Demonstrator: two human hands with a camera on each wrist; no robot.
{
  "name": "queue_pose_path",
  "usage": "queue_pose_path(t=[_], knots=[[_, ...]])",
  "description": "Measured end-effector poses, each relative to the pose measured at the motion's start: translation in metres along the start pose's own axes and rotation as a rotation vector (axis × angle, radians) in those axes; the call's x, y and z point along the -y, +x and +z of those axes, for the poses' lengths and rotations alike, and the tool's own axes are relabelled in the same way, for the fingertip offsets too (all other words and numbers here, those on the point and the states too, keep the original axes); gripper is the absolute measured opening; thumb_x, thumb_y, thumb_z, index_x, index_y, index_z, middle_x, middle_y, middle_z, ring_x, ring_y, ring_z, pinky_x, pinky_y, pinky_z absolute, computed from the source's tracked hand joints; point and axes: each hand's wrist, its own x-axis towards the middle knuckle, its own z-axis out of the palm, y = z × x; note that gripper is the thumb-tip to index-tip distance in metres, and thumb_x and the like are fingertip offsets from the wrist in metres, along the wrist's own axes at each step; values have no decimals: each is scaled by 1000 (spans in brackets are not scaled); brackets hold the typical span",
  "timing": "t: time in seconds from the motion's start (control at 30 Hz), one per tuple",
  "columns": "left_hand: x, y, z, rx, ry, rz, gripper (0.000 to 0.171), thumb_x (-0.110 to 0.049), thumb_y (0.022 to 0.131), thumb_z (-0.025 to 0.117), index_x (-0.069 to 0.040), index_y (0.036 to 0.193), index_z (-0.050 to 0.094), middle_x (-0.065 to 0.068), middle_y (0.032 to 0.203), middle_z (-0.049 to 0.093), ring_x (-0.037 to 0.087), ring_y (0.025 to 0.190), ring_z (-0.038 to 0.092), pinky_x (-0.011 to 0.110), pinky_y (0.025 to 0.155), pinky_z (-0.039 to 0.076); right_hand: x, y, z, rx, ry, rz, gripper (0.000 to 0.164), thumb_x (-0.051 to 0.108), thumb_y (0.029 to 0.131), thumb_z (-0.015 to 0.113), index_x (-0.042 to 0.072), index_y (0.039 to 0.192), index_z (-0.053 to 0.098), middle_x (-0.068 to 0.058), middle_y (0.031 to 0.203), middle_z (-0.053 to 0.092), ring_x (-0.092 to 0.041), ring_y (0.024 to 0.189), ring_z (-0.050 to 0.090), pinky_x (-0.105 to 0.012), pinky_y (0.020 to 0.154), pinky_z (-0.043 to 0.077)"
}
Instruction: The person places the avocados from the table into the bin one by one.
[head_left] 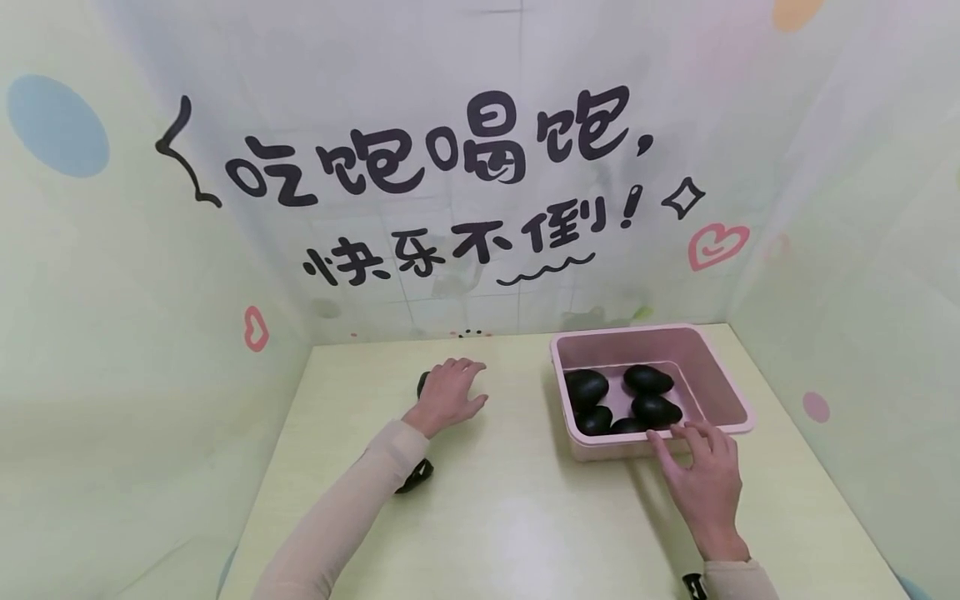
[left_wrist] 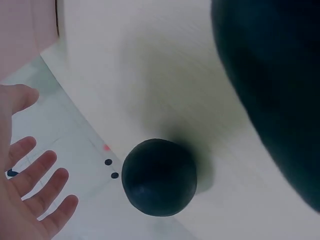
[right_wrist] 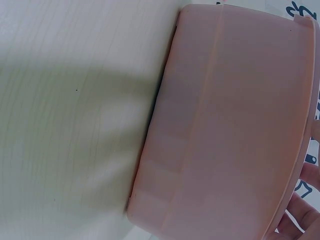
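My left hand hovers over the left part of the table, fingers spread and holding nothing. Just past it a dark avocado is partly hidden by the hand. In the left wrist view that round dark avocado rests on the table, apart from the fingers; a bigger dark rounded shape fills the upper right corner, close to the camera. My right hand has its loosely bent fingertips at the near rim of a pink plastic box. Several dark avocados lie inside, towards its left side.
The pale wooden table is enclosed by printed cloth walls at the back and both sides. In the right wrist view, the box's outer wall stands on the table. A black strap shows below the left forearm.
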Motion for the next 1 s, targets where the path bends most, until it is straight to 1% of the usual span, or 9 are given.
queue_pose_path(t=[0.13,0.3,0.53,0.67,0.77,1.0], knots=[[5,-4,5,3,-18,-31,52,-36,98,75,-11,142,65,13,138,70,38,126,64,56,100,56,0,-1,0,-5,4,-4,34,21,77,89,-2,96,76,-27,109,70,-50,102,59,-64,72,51],[14,-8,12,0,-8,-83,52,-37,97,76,-11,141,66,13,138,70,38,126,64,55,99,56,0,-2,-1,-15,9,-9,34,22,77,89,-2,97,76,-26,109,70,-50,102,59,-63,73,50],[27,-11,18,-10,-16,-149,53,-36,96,77,-10,141,66,16,139,68,40,127,63,56,100,56,0,-2,-1,-17,6,-13,35,23,77,89,-3,97,76,-26,108,69,-50,101,59,-63,71,50],[31,-13,18,2,-10,-181,56,-36,98,75,-9,145,62,17,144,65,41,131,61,57,104,54,0,-1,-1,-23,3,-20,35,25,79,87,-3,97,76,-26,108,69,-50,101,59,-63,71,50],[33,-13,18,14,-1,-210,62,-37,98,74,-7,150,57,19,147,62,41,133,58,58,106,52,1,-1,-1,-27,3,-27,36,26,80,87,-3,97,76,-27,108,69,-50,100,59,-62,71,49],[36,-16,21,12,19,-257,70,-40,97,75,-4,153,52,21,149,59,42,134,57,58,107,52,3,-1,-1,-17,4,-19,35,24,78,88,-3,97,76,-26,108,69,-50,101,58,-62,71,50]])
